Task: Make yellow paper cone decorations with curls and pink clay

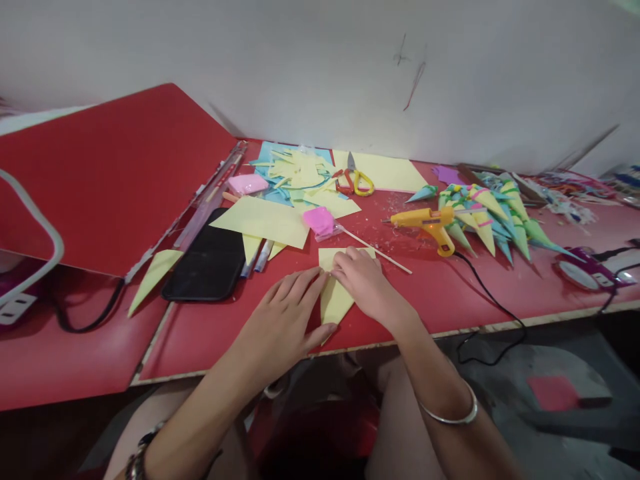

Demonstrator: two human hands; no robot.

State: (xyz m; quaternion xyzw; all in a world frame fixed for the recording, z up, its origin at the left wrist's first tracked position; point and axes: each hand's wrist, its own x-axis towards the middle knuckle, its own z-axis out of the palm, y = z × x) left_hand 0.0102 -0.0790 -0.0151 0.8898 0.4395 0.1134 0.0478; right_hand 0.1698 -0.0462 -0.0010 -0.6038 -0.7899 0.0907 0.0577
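Observation:
A pale yellow piece of paper [334, 301], narrowing to a point toward me, lies at the front edge of the red table. My left hand [284, 320] rests along its left side, fingers stretched out and thumb on its lower tip. Across the upper part of the paper is my right hand [361, 280], its fingers bent and closed on the sheet. Just beyond are a pink wrapped packet [320, 221] and a thin white stick [377, 251]. A yellow glue gun [425, 225] lies to the right of my hands.
Behind lie scissors [357, 181], paper scraps [297, 170] and yellow sheets [265, 219]. A black phone [207, 263] lies left, before a large red board [120, 180]. Paper cones [493, 217] are piled right; the glue gun's black cord [493, 307] hangs over the edge.

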